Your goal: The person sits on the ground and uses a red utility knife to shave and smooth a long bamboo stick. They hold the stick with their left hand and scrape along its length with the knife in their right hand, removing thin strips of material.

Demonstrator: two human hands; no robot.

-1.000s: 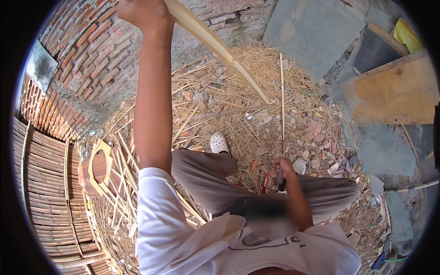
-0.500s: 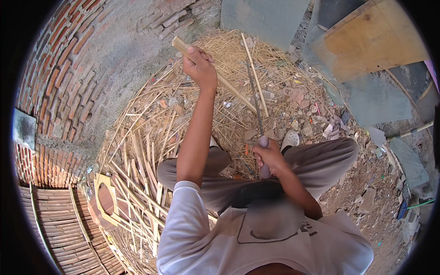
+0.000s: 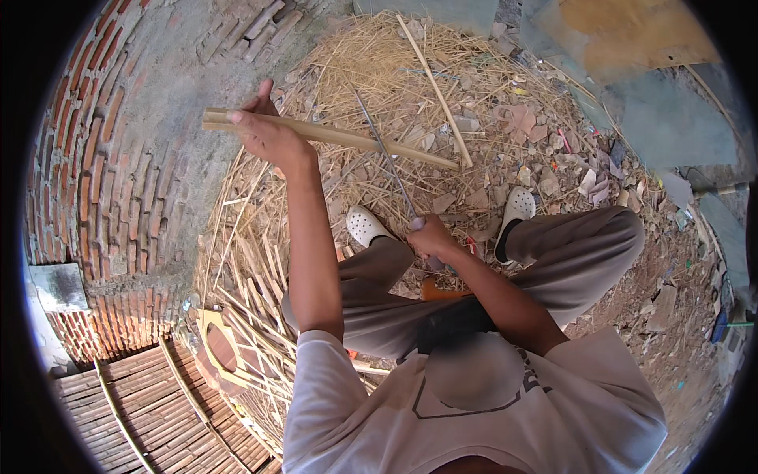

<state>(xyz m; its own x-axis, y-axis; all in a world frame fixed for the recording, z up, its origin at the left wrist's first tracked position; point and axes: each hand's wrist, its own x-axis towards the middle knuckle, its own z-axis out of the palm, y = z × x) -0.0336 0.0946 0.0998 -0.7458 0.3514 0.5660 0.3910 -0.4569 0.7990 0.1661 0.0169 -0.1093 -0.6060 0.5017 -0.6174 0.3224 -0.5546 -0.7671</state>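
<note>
I see the strip (image 3: 347, 136), a long, flat and pale piece, probably bamboo, with smooth faces and straight edges. Its left end shows two layers, one above the other, and toward the right it becomes narrower. It lies across the left hand (image 3: 272, 130), beyond both forearms. This hand is partly open: the thumb is laid over the strip and the fingers spread on its far side, so it has hold of it. The right hand (image 3: 430, 238) is nearer and to the right, closed around the handle of the knife (image 3: 392, 166). The thin, dark blade points far and left and crosses the strip in my view; I cannot tell if they touch.

The forearms are well apart, and the room between them is over the trousers (image 3: 371, 284) and one shoe (image 3: 366, 225). The strip's right end is just beside a stick (image 3: 434, 87) on the ground. Farther is dry, tangled straw (image 3: 339, 59), with broken rubble nearer. To the left I see a pile of sticks (image 3: 257, 272), a rough brick wall (image 3: 118, 182) and bamboo slats (image 3: 150, 415). Far right lie flat grey sheets (image 3: 667, 118).
</note>
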